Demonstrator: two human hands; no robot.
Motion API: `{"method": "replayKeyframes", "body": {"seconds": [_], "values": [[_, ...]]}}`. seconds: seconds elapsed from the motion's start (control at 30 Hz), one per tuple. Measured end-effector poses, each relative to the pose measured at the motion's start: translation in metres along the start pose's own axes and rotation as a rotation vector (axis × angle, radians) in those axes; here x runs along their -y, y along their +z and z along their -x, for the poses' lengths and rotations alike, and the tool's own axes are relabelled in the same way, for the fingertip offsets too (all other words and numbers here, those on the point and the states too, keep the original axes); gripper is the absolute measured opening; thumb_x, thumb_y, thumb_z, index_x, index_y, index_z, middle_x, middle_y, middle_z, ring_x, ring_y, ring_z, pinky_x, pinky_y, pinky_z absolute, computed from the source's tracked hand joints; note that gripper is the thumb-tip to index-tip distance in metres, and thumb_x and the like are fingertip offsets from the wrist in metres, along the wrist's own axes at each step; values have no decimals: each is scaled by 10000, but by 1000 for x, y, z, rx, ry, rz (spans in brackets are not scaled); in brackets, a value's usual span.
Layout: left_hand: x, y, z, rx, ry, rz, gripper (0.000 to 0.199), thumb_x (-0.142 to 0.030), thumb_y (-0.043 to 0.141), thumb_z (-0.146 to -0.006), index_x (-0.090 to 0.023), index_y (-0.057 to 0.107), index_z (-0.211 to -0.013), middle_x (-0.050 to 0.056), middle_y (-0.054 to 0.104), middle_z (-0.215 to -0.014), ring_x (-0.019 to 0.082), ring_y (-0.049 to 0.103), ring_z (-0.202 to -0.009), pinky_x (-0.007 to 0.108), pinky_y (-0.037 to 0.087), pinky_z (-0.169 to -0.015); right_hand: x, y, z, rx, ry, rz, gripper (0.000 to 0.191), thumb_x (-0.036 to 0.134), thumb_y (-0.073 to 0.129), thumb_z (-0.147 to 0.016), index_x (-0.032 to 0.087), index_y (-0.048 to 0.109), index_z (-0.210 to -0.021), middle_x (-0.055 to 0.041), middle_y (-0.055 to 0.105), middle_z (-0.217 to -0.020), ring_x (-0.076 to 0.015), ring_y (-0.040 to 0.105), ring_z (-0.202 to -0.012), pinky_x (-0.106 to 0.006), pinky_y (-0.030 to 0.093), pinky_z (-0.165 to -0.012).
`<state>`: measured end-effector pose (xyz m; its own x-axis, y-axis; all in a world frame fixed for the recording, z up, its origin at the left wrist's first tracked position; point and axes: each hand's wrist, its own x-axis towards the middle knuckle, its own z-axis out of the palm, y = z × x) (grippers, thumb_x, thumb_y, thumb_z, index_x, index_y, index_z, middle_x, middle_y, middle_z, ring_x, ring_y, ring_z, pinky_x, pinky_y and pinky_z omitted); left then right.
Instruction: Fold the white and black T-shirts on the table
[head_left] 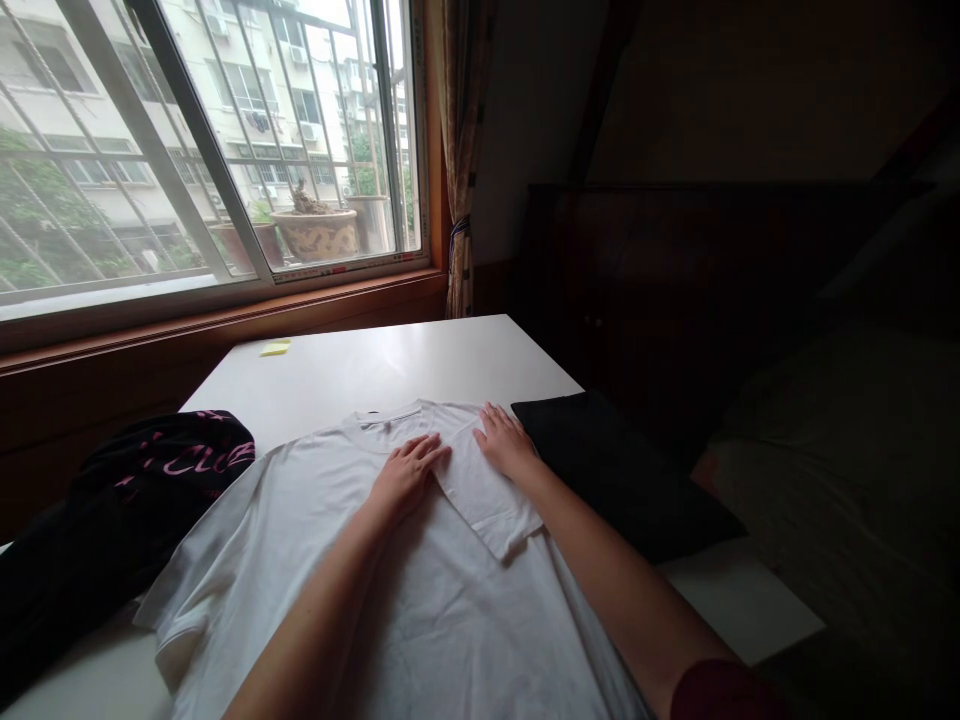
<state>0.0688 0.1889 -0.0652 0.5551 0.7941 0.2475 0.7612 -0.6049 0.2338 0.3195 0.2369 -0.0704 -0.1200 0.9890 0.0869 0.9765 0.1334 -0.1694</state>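
Note:
A white T-shirt (pixel 300 530) lies spread on the white table (pixel 375 360), its collar toward the far side. Its right sleeve is folded inward over the body, while the left sleeve extends outward. My left hand (pixel 411 470) rests on the shirt just below the collar, by the folded sleeve's inner edge, fingers spread. On the folded part near the right shoulder lies my right hand (pixel 506 440), its fingers apart and flat on the cloth. Neither hand grips the fabric.
A black garment with pink lettering (pixel 172 460) is heaped at the left. Folded dark cloth (pixel 615 470) lies along the table's right side. A yellow note (pixel 275 347) is near the far left corner. Beyond the table are a window (pixel 300 130) and a curtain (pixel 465 150).

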Motion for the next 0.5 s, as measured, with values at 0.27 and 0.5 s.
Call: {"method": "replayKeyframes", "body": {"seconds": [0.27, 0.5], "values": [[4, 5, 0, -80, -56, -26, 517, -82, 469, -953, -255, 612, -1419, 103, 528, -1556, 259, 472, -1416, 462, 401, -1181, -8, -7, -2, 111, -17, -20, 704, 572, 259, -1062, 181, 249, -1647, -55, 105, -1738, -258, 97, -1595, -452, 102, -1275], [1, 2, 0, -70, -67, -62, 491, -108, 446, -983, -274, 618, -1411, 85, 515, -1572, 261, 474, -1416, 460, 419, -1165, -6, -6, 11, 10, -5, 22, 678, 496, 330, -1060, 121, 300, -1625, -102, 150, -1729, -263, 163, -1582, -401, 143, -1269]]}}
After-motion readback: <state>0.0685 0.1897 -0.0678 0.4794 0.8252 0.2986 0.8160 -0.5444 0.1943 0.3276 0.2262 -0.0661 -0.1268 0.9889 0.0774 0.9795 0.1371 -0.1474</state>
